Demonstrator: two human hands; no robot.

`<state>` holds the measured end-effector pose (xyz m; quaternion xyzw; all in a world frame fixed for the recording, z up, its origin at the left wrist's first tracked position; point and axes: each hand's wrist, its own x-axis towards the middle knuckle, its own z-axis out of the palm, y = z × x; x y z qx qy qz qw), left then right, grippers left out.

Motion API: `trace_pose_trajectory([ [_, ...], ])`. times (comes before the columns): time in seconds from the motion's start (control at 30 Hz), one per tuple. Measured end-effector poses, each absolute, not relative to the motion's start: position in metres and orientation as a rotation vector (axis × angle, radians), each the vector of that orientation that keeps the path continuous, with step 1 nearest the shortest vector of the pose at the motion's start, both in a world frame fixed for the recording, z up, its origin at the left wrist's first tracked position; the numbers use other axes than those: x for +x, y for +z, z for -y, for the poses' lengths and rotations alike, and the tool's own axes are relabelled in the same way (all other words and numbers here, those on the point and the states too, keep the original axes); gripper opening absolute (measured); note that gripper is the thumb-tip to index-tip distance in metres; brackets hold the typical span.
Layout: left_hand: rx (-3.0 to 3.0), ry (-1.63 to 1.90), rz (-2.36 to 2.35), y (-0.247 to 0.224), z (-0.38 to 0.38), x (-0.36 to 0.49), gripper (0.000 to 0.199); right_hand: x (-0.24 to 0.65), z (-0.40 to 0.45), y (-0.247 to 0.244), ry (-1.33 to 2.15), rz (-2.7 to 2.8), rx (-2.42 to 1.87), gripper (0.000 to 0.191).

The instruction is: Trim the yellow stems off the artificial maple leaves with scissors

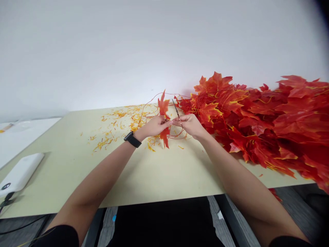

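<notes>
My left hand (154,126) pinches the middle of a red-orange artificial maple leaf (163,106), whose lower lobes (165,137) hang below my fingers. My right hand (189,125) is shut on a small pair of scissors (176,109), with the blades pointing up and away and their tips close to the leaf. Thin orange wire (151,104) loops around both hands and runs towards the leaves on the right. A large heap of red and orange artificial maple leaves (257,120) lies just beyond my right hand. Yellow-orange trimmings (115,127) lie scattered beyond my left hand.
The pale cream tabletop (154,178) ends at a white wall behind. A white power bank (19,173) with a black cable sits at the left edge, beside a white board (23,137). A black watch (132,139) is on my left wrist.
</notes>
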<state>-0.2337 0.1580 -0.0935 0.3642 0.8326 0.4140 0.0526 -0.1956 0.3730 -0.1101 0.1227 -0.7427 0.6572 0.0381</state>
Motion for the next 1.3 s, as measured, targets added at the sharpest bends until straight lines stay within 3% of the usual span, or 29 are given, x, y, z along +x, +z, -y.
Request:
trace_pose_trajectory([
  [0.47,1.061,1.302,-2.510,-0.091,-0.159,-0.236,0.037,-0.192,-0.366,-0.106,2.119,2.208,0.304,0.022],
  [0.6,0.918,1.549,-2.337,-0.083,-0.144,-0.234,0.037,-0.196,-0.377,-0.104,2.066,2.149,0.182,0.025],
  [0.83,0.715,1.689,-2.300,-0.061,-0.103,-0.214,0.046,-0.203,-0.391,-0.105,1.713,2.165,-0.083,0.036],
  [1.0,0.735,1.535,-2.397,-0.069,-0.069,-0.187,0.057,-0.199,-0.394,-0.098,1.351,2.055,-0.139,0.039],
  [1.3,0.736,1.288,-2.594,-0.122,-0.049,-0.164,0.053,-0.172,-0.341,-0.093,1.898,2.269,0.116,0.058],
])
